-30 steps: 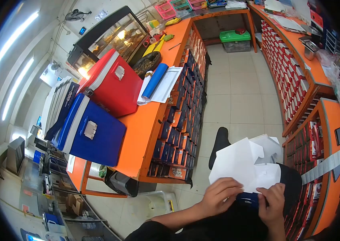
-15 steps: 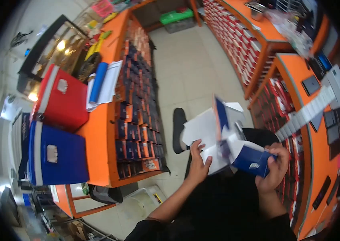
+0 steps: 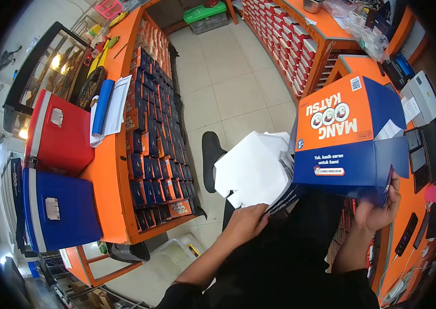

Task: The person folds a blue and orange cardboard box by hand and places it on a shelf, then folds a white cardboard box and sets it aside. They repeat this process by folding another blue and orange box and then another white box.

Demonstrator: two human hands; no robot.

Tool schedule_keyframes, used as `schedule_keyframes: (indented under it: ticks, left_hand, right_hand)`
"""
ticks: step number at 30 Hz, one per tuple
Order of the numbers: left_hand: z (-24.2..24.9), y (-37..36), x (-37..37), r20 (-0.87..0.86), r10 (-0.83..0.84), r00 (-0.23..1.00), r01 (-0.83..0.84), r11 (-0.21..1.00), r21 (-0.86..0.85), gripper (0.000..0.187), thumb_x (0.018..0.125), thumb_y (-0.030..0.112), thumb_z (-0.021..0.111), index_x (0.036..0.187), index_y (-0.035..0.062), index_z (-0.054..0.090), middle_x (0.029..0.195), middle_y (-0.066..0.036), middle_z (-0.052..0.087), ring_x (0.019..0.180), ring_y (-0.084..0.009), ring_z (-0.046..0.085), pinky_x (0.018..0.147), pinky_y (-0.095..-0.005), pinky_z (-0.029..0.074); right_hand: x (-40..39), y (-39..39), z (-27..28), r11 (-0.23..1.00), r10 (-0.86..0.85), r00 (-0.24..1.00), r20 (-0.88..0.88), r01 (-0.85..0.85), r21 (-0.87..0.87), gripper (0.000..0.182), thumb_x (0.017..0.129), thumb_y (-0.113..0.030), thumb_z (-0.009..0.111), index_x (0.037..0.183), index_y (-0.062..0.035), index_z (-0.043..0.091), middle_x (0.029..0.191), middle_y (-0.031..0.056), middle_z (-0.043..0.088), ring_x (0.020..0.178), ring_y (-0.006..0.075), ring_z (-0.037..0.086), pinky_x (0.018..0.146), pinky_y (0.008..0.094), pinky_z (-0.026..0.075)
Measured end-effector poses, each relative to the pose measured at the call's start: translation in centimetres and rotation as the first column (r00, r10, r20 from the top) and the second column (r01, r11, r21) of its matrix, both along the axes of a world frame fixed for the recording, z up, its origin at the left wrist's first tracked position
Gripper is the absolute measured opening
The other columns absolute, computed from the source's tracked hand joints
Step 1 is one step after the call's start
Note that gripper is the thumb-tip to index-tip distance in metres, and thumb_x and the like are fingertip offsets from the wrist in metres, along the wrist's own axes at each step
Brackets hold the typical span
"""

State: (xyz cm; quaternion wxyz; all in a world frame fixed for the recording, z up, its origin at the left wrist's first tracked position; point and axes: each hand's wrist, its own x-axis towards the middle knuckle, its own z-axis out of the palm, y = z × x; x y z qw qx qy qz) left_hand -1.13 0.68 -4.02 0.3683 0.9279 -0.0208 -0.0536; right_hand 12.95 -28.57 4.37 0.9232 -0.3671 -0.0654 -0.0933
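My right hand (image 3: 380, 208) grips the lower right corner of an orange and navy cardboard food box (image 3: 337, 116). The box stands folded into shape, its "MANG KATSU" print upside down to me and a white slip on its right side. Over my lap lies a stack of flat cardboard box blanks (image 3: 254, 167), white inner faces up. My left hand (image 3: 249, 224) is closed at the near edge of this stack; its fingertips are partly hidden.
At left, an orange counter (image 3: 112, 195) bears a red cooler box (image 3: 61, 129) and a blue cooler box (image 3: 63, 211). Its shelves hold many folded boxes (image 3: 151, 134). A label printer (image 3: 421, 98) and phones sit on the right counter. Tiled floor (image 3: 233, 77) runs between.
The navy box in my right hand has been raised and turned, its orange printed face now toward me. My left hand has moved down to the near edge of the blanks.
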Motion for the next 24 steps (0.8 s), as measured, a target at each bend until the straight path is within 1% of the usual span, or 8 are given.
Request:
schedule_keyframes:
  ticks: [5,12,15,18,19,21,23,24]
  left_hand:
    - [3.4,2.9,0.9,-0.259,-0.077,0.963,0.056,0.995,-0.085,0.03,0.098,0.019,0.062,0.124,0.0049,0.056,0.096,-0.02,0.07,0.091,-0.0428,0.067,0.079,-0.0518,0.053]
    - [4.7,3.1,2.5,0.064,0.054,0.996,-0.064,0.985,0.157,0.048,0.094,0.02,0.066,0.137,0.0026,0.053,0.122,-0.023,0.064,0.116,-0.0407,0.06,0.097,-0.0488,0.047]
    - [6.1,2.4,2.7,0.379,0.13,0.916,-0.191,0.973,0.13,0.04,0.097,0.019,0.064,0.132,0.0016,0.055,0.124,-0.021,0.061,0.113,-0.0377,0.062,0.102,-0.047,0.047]
    - [6.4,1.4,1.3,0.671,0.315,0.672,-0.024,0.914,-0.405,0.044,0.102,0.031,0.058,0.131,-0.0018,0.057,0.137,-0.018,0.057,0.127,-0.0338,0.054,0.104,-0.047,0.043]
    - [7.1,0.1,1.7,0.676,0.309,0.669,-0.014,0.914,-0.405,0.044,0.102,0.031,0.058,0.131,-0.0018,0.057,0.137,-0.018,0.057,0.127,-0.0338,0.054,0.104,-0.047,0.043]
    - [8.8,-2.1,2.5,0.402,0.426,0.811,0.132,0.536,-0.834,0.046,0.107,0.044,0.05,0.126,0.0042,0.063,0.147,-0.025,0.043,0.14,-0.0411,0.041,0.114,-0.0544,0.032]
    - [8.4,-1.5,2.6,0.346,0.358,0.867,0.119,0.526,-0.842,0.053,0.108,0.052,0.043,0.124,0.0071,0.067,0.154,-0.025,0.033,0.144,-0.0386,0.036,0.118,-0.0535,0.025]
    - [6.7,-0.7,2.1,0.328,0.349,0.878,0.107,0.525,-0.844,0.051,0.106,0.049,0.05,0.126,0.0043,0.064,0.142,-0.02,0.044,0.135,-0.0316,0.044,0.113,-0.0491,0.033]
  right_hand:
    - [0.7,-0.6,-0.6,0.99,0.128,0.987,0.096,-0.133,0.039,0.041,0.097,-0.019,0.05,0.134,-0.0011,0.056,0.136,0.012,0.06,0.134,0.0277,0.053,0.116,0.0493,0.038]
    - [-0.1,2.3,0.1,0.996,-0.037,0.995,0.094,0.045,-0.083,0.043,0.097,-0.02,0.05,0.134,0.0017,0.055,0.142,0.0176,0.054,0.137,0.0292,0.051,0.116,0.0467,0.039]
    - [-0.5,3.9,1.3,0.938,-0.162,0.975,0.155,0.201,-0.284,0.037,0.096,-0.026,0.055,0.121,0.0005,0.058,0.106,0.0129,0.054,0.108,0.028,0.056,0.098,0.0429,0.045]
    - [-1.0,5.5,1.6,0.628,-0.048,0.829,0.557,0.459,-0.629,0.027,0.094,-0.029,0.059,0.103,-0.0037,0.063,0.092,0.0091,0.044,0.084,0.0236,0.043,0.075,0.0419,0.04]
    - [-1.4,5.8,1.7,0.575,0.049,0.789,0.612,0.479,-0.663,0.023,0.087,-0.024,0.063,0.098,-0.0045,0.068,0.091,0.0082,0.045,0.085,0.0242,0.044,0.074,0.043,0.041]
    - [-2.1,7.7,2.8,0.58,0.222,0.709,0.669,0.456,-0.675,0.03,0.07,-0.011,0.064,0.097,-0.0083,0.076,0.083,0.003,0.044,0.077,0.024,0.043,0.072,0.0426,0.04]
    - [-2.7,8.8,3.1,0.567,0.259,0.677,0.689,0.471,-0.676,0.035,0.066,-0.008,0.064,0.099,-0.0101,0.077,0.079,0.0003,0.04,0.074,0.022,0.042,0.071,0.0404,0.038]
    - [-2.8,9.1,3.0,0.55,0.272,0.645,0.714,0.505,-0.665,0.037,0.065,-0.008,0.064,0.099,-0.0108,0.077,0.079,-0.0005,0.038,0.074,0.0209,0.041,0.07,0.0395,0.037]
